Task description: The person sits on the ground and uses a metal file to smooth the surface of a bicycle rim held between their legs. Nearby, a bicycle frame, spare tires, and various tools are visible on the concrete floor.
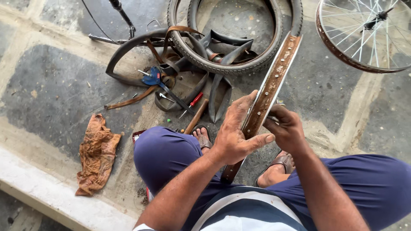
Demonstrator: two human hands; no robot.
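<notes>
I note both hands clasp the rusty bare wheel rim standing between my knees: left hand closed around its edge, right hand steadying opposite, tyre beyond.

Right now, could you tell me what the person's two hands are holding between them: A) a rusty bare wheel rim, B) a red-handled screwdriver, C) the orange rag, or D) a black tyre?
A: the left hand and the right hand both grip the rusty rim, while the tyre, screwdriver and rag lie on the floor.
</notes>
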